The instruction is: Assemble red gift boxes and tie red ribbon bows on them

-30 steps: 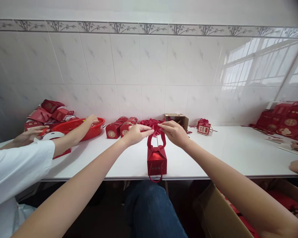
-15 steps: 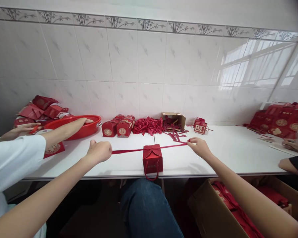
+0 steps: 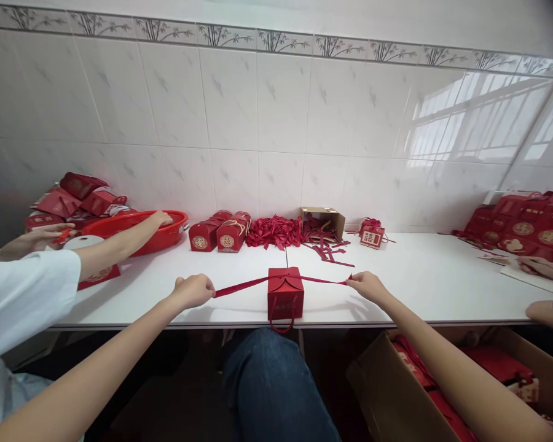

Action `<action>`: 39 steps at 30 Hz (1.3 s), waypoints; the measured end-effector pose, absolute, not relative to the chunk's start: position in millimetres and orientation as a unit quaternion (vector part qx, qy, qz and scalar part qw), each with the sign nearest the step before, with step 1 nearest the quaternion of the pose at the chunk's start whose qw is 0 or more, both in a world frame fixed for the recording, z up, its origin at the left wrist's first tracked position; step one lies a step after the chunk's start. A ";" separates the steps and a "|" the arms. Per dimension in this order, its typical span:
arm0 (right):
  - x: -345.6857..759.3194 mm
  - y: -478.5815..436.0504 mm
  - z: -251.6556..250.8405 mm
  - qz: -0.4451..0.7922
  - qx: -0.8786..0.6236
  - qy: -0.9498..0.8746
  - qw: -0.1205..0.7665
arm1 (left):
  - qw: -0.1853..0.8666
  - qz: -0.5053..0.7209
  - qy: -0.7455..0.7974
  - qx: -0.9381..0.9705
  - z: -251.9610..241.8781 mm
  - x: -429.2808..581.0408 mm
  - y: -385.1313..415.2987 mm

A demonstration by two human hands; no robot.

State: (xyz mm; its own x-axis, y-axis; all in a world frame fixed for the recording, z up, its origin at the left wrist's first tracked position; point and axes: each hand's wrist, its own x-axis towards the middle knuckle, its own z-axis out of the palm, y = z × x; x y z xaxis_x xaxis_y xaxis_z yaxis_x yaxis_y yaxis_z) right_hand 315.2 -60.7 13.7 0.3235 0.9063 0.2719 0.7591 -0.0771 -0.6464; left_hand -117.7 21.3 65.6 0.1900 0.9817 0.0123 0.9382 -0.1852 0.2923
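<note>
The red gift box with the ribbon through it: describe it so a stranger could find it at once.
On the long white table below the tiled wall, look at the near edge, in the middle. The red gift box stands there alone, a red ribbon stretched across its top between the left hand and right hand; the others sit by the wall.

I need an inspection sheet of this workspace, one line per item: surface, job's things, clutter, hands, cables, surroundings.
Surface: white table, against a tiled wall.
Job's things: red gift box near the front edge; red ribbon stretched across its top.
Clutter: ribbon pile, small cardboard box, finished boxes, red basin.
Hands: left hand fisted on one ribbon end; right hand pinching the other.
Cables: nothing seen.
Surroundings: co-workers' arms at both sides; open carton below the table.
</note>
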 end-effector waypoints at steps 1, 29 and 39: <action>313.7 -59.2 14.3 0.091 -0.723 -0.571 0.377 | 0.112 0.113 0.628 0.762 65.4 -115.3 20.6; 203.4 -18.6 50.6 0.203 -0.476 -0.792 0.324 | 0.372 0.408 0.430 0.715 48.2 9.7 4.9; 213.0 -30.9 28.9 0.308 -0.569 -0.658 0.385 | 0.398 0.396 0.473 0.679 36.4 8.7 7.8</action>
State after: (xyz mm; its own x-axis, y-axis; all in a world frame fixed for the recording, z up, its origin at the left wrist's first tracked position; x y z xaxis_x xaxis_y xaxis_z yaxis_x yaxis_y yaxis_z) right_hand 213.0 -30.9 28.9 -0.0559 0.9861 0.1562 0.5119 0.1626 -0.8435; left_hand 8.7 7.8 36.4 0.2391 0.9574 0.1622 0.3266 -0.2366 0.9151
